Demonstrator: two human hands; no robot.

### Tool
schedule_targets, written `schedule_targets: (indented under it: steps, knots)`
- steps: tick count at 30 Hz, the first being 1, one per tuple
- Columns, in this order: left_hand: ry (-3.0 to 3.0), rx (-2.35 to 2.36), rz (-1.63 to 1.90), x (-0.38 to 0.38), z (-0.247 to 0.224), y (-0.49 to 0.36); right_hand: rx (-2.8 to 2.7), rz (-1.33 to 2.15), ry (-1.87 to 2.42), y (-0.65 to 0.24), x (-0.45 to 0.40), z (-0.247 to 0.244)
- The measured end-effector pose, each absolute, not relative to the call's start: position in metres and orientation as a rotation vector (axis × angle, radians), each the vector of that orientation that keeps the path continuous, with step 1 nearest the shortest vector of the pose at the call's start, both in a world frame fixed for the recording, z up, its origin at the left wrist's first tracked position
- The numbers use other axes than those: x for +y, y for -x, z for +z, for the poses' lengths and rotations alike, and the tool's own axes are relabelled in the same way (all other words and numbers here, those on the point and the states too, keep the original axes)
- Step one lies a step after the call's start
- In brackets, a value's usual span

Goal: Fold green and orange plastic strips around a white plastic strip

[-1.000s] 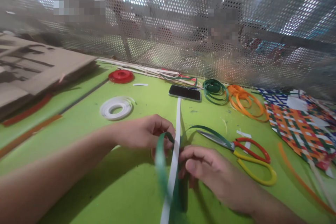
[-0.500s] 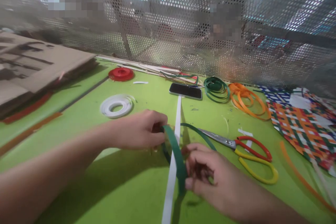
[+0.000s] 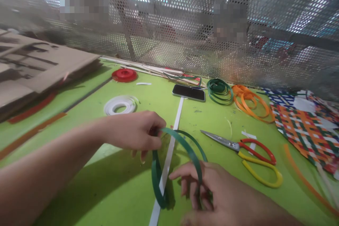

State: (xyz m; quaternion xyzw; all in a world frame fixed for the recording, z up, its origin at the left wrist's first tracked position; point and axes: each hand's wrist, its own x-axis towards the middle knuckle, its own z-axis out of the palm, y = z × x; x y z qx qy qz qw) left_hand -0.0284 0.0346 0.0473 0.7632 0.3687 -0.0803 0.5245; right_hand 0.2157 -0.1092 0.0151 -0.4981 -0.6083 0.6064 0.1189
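Observation:
My left hand (image 3: 144,130) pinches a green strip (image 3: 189,144) near the middle of the green table. From there the strip arches over to my right hand (image 3: 203,190), whose fingers are spread beneath and beside it. Another loop of green strip hangs below my left hand and touches the long white strip (image 3: 169,152). The white strip runs from the phone (image 3: 188,92) towards the bottom edge. Scissors (image 3: 230,144) with one red and one yellow handle lie to the right of the hands.
White roll (image 3: 120,106), red roll (image 3: 124,75), green coil (image 3: 219,91) and orange coil (image 3: 250,102) lie around the back. Cardboard (image 3: 47,60) is stacked at left. A woven multicoloured sheet (image 3: 299,123) lies at right. Perforated metal (image 3: 172,35) stands behind.
My right hand has moved down and its fingers have spread. The green strip now arches wider, with a loop hanging lower left. The white strip's near end has shifted left.

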Motion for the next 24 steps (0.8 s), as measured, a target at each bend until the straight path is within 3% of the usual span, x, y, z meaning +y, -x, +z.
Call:
schedule_targets:
  steps: [9, 18, 24]
  knots:
    - [-1.783, 0.892, -0.141, 0.028, 0.049, 0.025, -2.108, 1.388, 1.172, -0.209, -0.107, 0.002]
    - [-1.752, 0.778, -0.125, 0.028, 0.043, 0.015, -2.192, 1.405, 0.999, -0.207, -0.106, -0.01]
    - [-1.424, 0.727, -0.038, 0.02, 0.025, 0.005, -2.117, 1.448, 1.374, -0.223, -0.111, 0.005]
